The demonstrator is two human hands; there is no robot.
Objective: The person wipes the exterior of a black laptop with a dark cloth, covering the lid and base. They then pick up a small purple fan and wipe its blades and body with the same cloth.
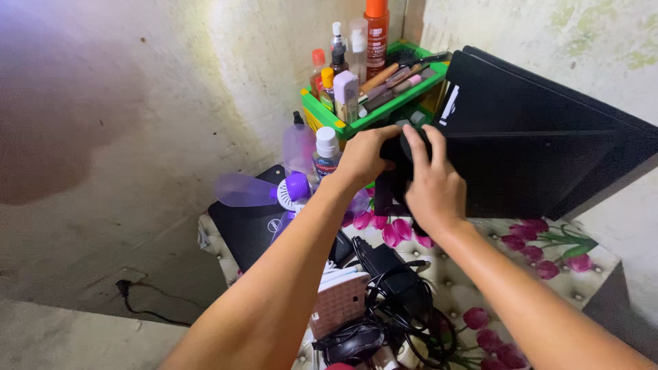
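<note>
My left hand (363, 156) and right hand (430, 183) both curled, gripping black case (521, 144) corner, just before green crate (373, 109); fan (291, 188) at left.

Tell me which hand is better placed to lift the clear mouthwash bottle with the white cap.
Probably the left hand: it sits right beside the mouthwash bottle. The right hand is farther off, gripping the black case.

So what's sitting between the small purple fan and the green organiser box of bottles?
In the head view, a clear bottle with a white cap stands between the purple fan and the green organiser box, just beside the left hand.
</note>
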